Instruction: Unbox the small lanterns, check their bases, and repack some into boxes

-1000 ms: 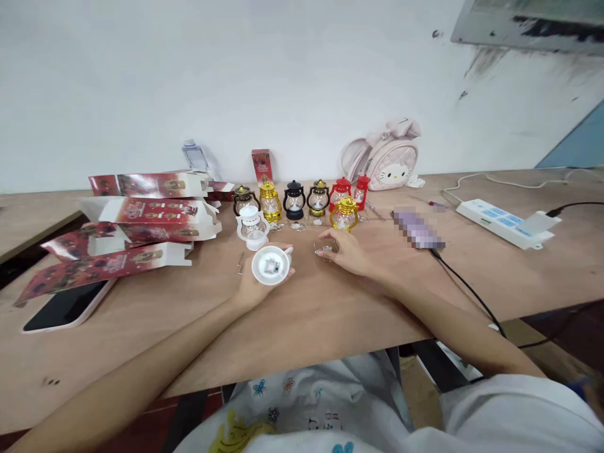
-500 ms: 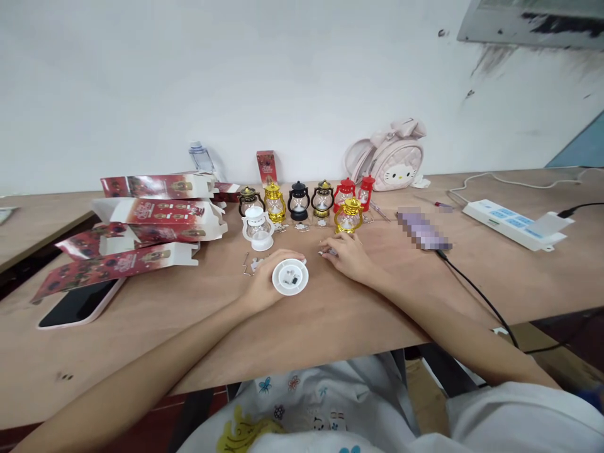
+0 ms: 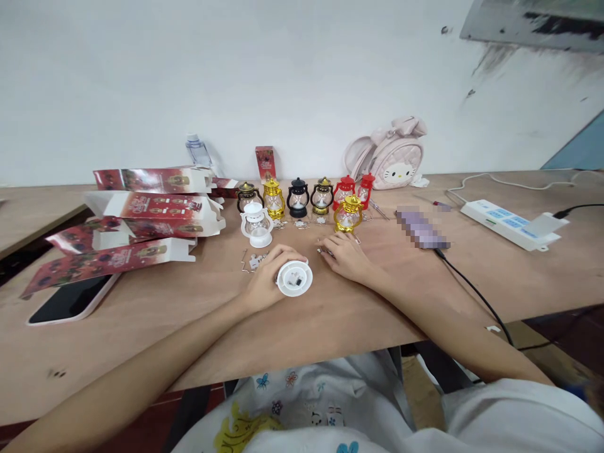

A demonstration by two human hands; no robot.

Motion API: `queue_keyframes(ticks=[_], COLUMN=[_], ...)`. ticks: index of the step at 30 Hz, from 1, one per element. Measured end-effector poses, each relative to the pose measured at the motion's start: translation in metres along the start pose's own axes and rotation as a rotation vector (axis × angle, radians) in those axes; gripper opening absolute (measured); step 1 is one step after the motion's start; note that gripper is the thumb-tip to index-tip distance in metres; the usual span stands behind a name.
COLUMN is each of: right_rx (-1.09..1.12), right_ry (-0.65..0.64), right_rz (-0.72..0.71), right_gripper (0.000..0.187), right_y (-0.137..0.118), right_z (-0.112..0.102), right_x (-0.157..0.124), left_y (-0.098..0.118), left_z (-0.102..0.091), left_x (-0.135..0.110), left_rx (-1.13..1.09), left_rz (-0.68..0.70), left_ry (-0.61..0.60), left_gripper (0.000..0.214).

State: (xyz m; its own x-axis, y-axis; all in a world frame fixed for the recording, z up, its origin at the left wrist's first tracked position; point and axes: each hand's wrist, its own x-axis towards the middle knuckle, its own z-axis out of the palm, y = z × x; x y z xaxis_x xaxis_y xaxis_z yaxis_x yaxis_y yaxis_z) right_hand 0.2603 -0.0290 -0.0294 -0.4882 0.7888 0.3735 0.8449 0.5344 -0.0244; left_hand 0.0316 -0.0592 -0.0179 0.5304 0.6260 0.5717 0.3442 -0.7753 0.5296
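Observation:
My left hand [image 3: 268,277] is wrapped round a small white toy lantern [image 3: 294,278] lying on its side, its round base facing me. My right hand [image 3: 345,255] rests on the wooden table [image 3: 330,314] just right of it, fingers curled over small metal parts [image 3: 323,251]. Another white lantern [image 3: 257,225] stands upright behind my left hand. Small loose pieces [image 3: 252,261] lie on the table by my left hand. A gold lantern [image 3: 348,214] stands just beyond my right hand.
A row of little lanterns in gold [image 3: 274,197], black [image 3: 298,197] and red [image 3: 343,189] stands further back. Red printed boxes [image 3: 151,217] pile up at left, above a phone [image 3: 70,299]. A pink bag [image 3: 391,157], a power strip [image 3: 512,223] and a black cable [image 3: 472,292] are at right.
My left hand has carried the white lantern to the right and toward me, and laid it closer to my right hand. My right hand has barely moved.

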Motion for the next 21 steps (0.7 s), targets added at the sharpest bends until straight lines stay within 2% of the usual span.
queue_keyframes(ticks=[8, 13, 15, 19, 21], right_rx=[0.026, 0.119, 0.193, 0.372, 0.39], right_ry=[-0.031, 0.008, 0.132, 0.548, 0.678], right_rz=[-0.043, -0.049, -0.08, -0.081, -0.126], right_gripper=[0.017, 0.008, 0.008, 0.013, 0.011], right_y=[0.001, 0.001, -0.003, -0.022, -0.033], right_z=[-0.001, -0.002, -0.006, -0.023, -0.03], right_x=[0.002, 0.002, 0.001, -0.004, -0.009], left_y=[0.002, 0.002, 0.002, 0.002, 0.001], left_z=[0.0, 0.001, 0.001, 0.002, 0.002], left_x=[-0.001, -0.002, -0.002, -0.002, -0.003], left_rx=[0.059, 0.073, 0.085, 0.152, 0.211], left_rz=[0.005, 0.051, 0.077, 0.072, 0.046], left_ry=[-0.075, -0.027, 0.0, 0.042, 0.079], left_gripper=[0.029, 0.038, 0.038, 0.041, 0.041])
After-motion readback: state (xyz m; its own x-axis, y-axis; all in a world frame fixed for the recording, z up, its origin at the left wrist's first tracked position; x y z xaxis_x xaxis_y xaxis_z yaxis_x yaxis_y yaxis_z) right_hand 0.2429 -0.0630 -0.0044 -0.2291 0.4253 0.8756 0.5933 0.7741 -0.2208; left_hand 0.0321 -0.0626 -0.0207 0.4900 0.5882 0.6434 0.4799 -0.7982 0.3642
